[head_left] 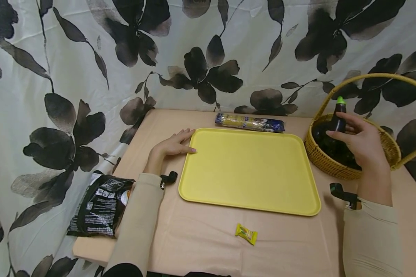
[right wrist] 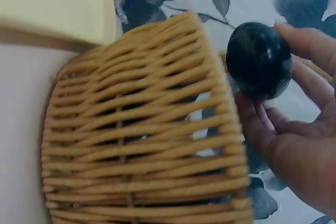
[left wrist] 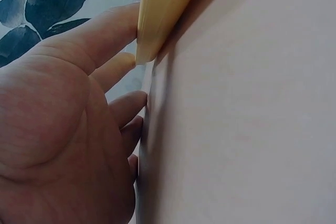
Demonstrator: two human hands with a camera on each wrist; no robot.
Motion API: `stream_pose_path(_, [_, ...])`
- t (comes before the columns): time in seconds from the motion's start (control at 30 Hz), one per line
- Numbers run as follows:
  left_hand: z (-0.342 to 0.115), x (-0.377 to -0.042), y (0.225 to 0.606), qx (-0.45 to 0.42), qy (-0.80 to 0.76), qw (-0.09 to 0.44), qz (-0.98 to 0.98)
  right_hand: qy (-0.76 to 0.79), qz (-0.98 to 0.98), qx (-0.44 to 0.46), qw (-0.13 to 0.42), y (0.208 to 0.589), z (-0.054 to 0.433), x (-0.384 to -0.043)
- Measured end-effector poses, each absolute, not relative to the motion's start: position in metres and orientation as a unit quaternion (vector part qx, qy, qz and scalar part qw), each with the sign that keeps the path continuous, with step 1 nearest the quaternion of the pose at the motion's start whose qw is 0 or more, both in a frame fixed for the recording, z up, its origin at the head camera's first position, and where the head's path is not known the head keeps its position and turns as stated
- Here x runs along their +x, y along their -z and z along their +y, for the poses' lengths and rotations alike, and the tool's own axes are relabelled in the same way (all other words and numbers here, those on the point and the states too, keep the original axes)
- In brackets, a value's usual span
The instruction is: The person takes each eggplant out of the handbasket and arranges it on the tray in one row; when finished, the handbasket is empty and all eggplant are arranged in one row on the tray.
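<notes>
Eggplant (head_left: pixel 338 122) in right hand (head_left: pixel 362 136), at basket (head_left: pixel 327 165); tray (head_left: pixel 246 169) to the left

Nearest on the table (head_left: pixel 194 238) lies a candy (head_left: pixel 246 234), just off the tray's near edge. A black bag (head_left: pixel 98 206) lies at the table's left side, beside the left sleeve (head_left: pixel 138 219).

The tray spans the middle, its long side running left to right. At its left edge, towards the far corner, the left hand (head_left: pixel 173 145) is spread loosely, fingers mostly straight; it touches the tray's edge and grips nothing.

The basket stands just right of the tray, its handle (head_left: pixel 381 75) arching over it. The right hand is partly closed, thumb and fingers pinching what looks like an eggplant, dark and glossy with a green tip. The eggplant is over the basket's opening, long axis steeply tilted, green tip uppermost. The tray lies left of it and nearer; the right hand has it, while the left is across the tray. The basket's inside shows dark, and I cannot tell what else it holds.

Beyond the tray's far edge lies a packet (head_left: pixel 249 123), lengthwise left to right, before the floral cloth (head_left: pixel 256 23).
</notes>
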State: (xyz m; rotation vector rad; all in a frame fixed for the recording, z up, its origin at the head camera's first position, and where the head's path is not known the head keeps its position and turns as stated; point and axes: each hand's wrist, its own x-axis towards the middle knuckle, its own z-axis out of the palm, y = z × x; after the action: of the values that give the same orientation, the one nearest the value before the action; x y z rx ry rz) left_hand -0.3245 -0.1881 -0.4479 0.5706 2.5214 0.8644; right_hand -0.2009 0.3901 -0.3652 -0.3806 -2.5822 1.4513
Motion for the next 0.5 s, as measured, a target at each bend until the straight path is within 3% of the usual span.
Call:
stream_pose_path(0.3, [-0.192,-0.324,0.449,0.209,-0.306,0.202,0.907,-0.493,-0.869,0.014,0.036,0.362,0.369,-0.197])
stream_pose_path(0.5, [-0.192,-0.324,0.449,0.210,-0.305,0.201,0.907,-0.515,-0.856,0.044,0.003,0.361,0.343,-0.200])
